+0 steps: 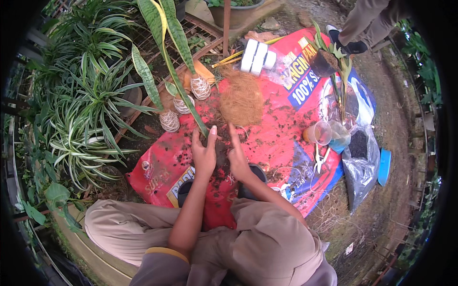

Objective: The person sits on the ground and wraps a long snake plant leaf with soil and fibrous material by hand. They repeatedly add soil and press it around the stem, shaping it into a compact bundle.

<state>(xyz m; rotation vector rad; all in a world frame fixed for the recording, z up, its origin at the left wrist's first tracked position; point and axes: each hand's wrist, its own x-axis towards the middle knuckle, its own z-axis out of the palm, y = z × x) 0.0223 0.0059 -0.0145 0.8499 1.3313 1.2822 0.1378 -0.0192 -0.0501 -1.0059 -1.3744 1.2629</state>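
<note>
My left hand [204, 153] grips a tall snake plant leaf [184, 93] near its base, thumb pointing up. Dark soil [222, 153] shows between my hands; whether it clings to the plant or lies on the sheet I cannot tell. My right hand [239, 162] points its index finger at the lower edge of a flattened pad of brown coconut fibre [240, 98], its other fingers curled and no object visible in them. Left of the pad are three snake plants with root balls wrapped in white string: a front ball [169, 121], a middle ball [184, 105] and a back ball [200, 87].
A soil-strewn red plastic sheet [275, 132] lies before me. Along its right stand a clear plastic cup [319, 133], scissors [318, 161], a bag of dark material [359, 157] and a potted plant [323, 63]. White rolls [254, 57] sit behind; spider plants [103, 89] crowd the left. Another person's shoe [340, 39] is at top right.
</note>
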